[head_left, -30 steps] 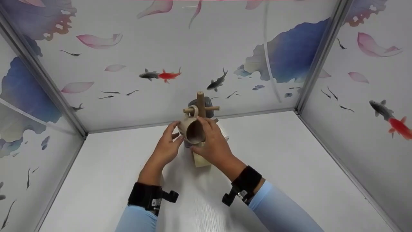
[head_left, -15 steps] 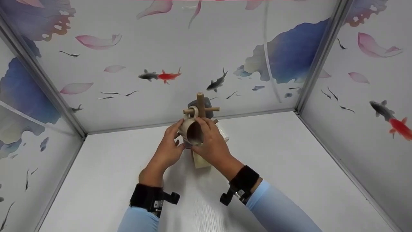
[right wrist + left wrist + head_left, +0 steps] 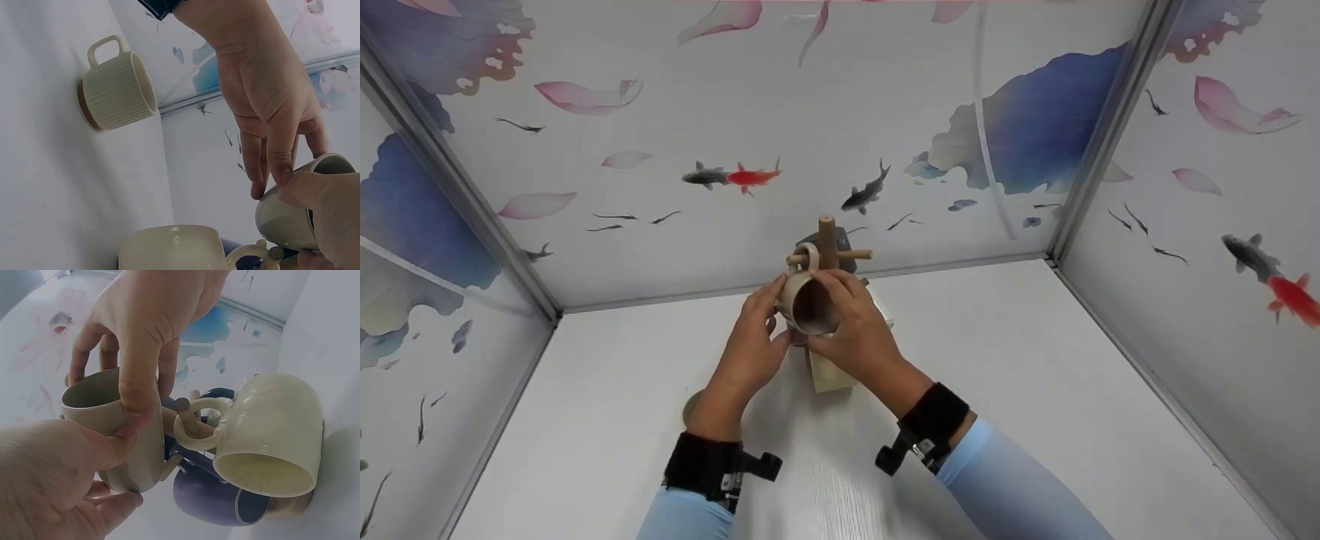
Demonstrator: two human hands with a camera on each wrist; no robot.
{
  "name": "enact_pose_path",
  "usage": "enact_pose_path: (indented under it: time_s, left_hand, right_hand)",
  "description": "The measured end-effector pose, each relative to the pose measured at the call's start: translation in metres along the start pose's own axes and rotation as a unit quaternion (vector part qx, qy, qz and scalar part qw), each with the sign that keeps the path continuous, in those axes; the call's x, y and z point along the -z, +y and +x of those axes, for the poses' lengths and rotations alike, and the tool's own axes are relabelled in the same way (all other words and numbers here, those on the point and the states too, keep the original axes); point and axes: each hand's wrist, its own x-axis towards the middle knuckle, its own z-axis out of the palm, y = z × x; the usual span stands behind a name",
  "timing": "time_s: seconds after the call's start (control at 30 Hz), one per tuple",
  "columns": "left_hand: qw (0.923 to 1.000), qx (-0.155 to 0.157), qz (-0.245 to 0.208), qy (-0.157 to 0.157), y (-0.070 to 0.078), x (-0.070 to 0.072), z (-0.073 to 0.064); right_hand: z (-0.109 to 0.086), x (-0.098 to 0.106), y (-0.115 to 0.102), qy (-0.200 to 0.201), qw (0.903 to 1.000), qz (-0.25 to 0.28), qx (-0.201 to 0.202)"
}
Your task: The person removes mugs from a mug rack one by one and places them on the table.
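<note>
Both hands hold a beige mug up at a wooden mug rack, its mouth facing the head camera. The mug's handle loops around the rack's left peg, as far as the head view shows. My left hand grips the mug from the left side. From the right, my right hand pinches it near the rim, thumb below and fingers above. The left wrist view has the right hand's thumb lying along the mug's wall. Most of the rack is hidden behind hands and mugs.
A cream mug and a dark purple mug hang on the rack in the left wrist view. On the table, a ribbed mug with a brown base stands by the left forearm. A patterned panel rises behind the rack.
The left hand has shifted slightly right against the mug, and its forearm too, uncovering part of a round thing beside the left wrist. The mug stays at the peg, barely moved.
</note>
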Motion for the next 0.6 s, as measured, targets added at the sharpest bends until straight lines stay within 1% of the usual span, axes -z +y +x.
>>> enact_pose_path:
  time_s: [0.07,0.27,0.5,0.6]
  left_hand:
    - [1.0,-0.003,0.001,0.003,0.003,0.002,-0.001]
    - [0.9999,0.0,0.007,0.012,0.008,0.006,-0.004]
    - [0.9998,-0.001,0.012,0.015,0.009,0.01,-0.008]
    - [0.9998,-0.001,0.015,0.016,0.009,0.012,-0.01]
  right_hand:
    - [0.001,0.001,-0.001,0.001,1.0,0.009,0.003]
    - [0.002,0.004,-0.004,0.002,0.9996,0.023,0.013]
    - [0.002,0.005,-0.008,-0.009,0.9996,0.027,0.006]
    - [0.002,0.006,-0.01,-0.012,0.9994,0.031,0.009]
